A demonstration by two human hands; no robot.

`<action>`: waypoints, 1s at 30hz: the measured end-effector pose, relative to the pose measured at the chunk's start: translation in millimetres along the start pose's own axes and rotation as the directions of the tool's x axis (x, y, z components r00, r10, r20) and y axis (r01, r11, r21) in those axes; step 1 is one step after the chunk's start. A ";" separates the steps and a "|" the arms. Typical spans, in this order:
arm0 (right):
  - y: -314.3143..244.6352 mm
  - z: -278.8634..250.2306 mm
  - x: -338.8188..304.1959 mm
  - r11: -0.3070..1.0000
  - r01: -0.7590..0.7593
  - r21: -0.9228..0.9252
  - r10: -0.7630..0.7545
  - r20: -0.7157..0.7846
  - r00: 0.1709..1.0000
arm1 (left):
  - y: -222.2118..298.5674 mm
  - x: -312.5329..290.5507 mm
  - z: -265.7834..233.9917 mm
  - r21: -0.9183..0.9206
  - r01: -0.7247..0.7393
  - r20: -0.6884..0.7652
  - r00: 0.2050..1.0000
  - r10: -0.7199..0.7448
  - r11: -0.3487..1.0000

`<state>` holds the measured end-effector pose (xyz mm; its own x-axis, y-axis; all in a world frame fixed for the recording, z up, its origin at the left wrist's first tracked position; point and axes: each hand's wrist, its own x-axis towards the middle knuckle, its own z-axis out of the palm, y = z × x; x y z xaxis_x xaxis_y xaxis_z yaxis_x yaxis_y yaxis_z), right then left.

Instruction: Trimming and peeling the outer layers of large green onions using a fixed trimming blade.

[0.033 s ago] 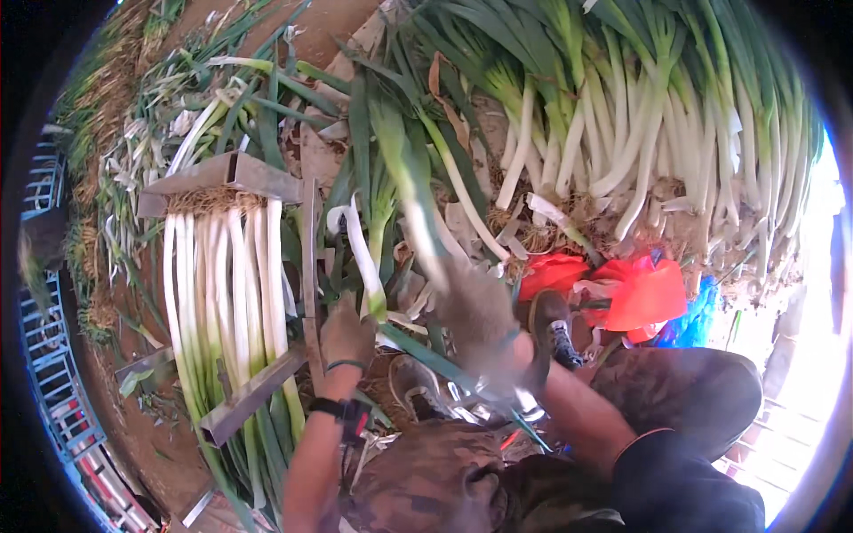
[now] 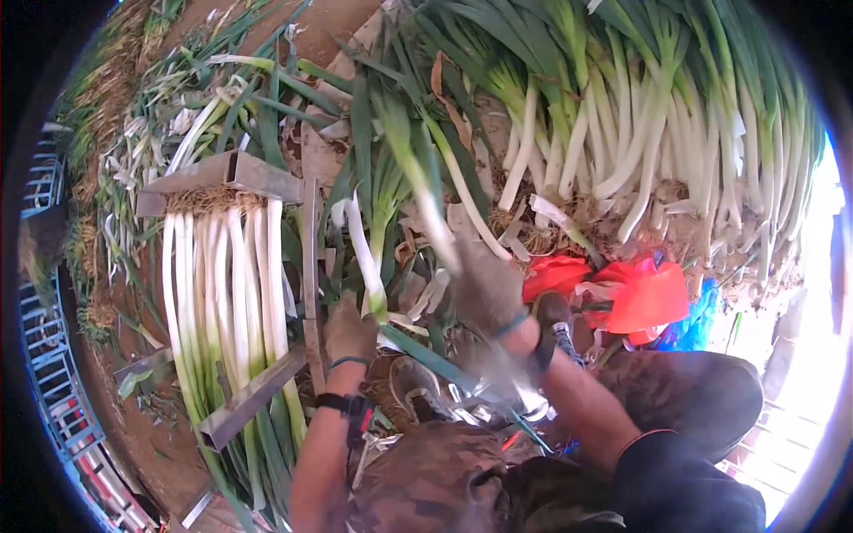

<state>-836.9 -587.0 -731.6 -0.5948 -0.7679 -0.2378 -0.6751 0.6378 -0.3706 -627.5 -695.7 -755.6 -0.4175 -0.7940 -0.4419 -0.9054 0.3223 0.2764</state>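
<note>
My right hand (image 2: 487,289), in a soiled glove, is at the lower white end of a leek (image 2: 426,209) and appears closed around it. That leek's green leaves reach up and away to the far side. My left hand (image 2: 350,336), also gloved, has its fingers curled beside the metal frame; whatever lies in them is hidden. Just right of the left hand is a leek with a peeled, curling white strip (image 2: 362,253). To the left, a bundle of trimmed leeks (image 2: 227,293) lies in a metal frame (image 2: 253,391), roots against its far plate.
Many untrimmed leeks (image 2: 640,115) lie at the far right. Red plastic (image 2: 644,293) and blue plastic (image 2: 697,320) sit near my right knee. Leaf scraps (image 2: 160,160) cover ground at the far left, beside a blue crate (image 2: 58,382). My shoes (image 2: 413,386) are close below my hands.
My right hand has shifted slightly right and away from me, and the leek's white end has moved with it. The left hand has barely moved.
</note>
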 end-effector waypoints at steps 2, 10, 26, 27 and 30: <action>51.4 20.1 29.2 0.997 0.075 -0.013 -0.076 -0.173 0.982 | -19.7 17.8 41.5 -0.005 0.089 0.022 0.996 -0.089 0.996; 70.8 40.3 67.4 0.977 -0.152 -0.151 0.175 0.155 0.972 | -17.6 29.7 66.6 0.024 0.254 0.011 0.967 -0.254 0.967; 57.0 -67.2 -8.6 0.405 -0.613 0.679 -0.163 0.713 0.682 | 2.9 -18.2 -6.3 -0.251 -0.032 0.091 0.994 0.056 0.967; 41.7 -58.0 -17.7 0.531 -0.688 0.496 -0.016 0.817 0.576 | -3.5 -18.8 -6.4 -0.369 0.110 0.180 0.983 -0.046 0.923; 105.2 -15.7 -39.2 0.606 0.153 0.781 -0.580 0.302 0.757 | 10.8 -20.8 -12.1 -0.724 0.377 0.418 0.906 -0.066 0.577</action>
<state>-891.5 -488.8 -747.2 0.0732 -0.9691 -0.2357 -0.1592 0.2219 -0.9620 -627.6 -682.0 -733.1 -0.3504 -0.5252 -0.7755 -0.6242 -0.4863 0.6114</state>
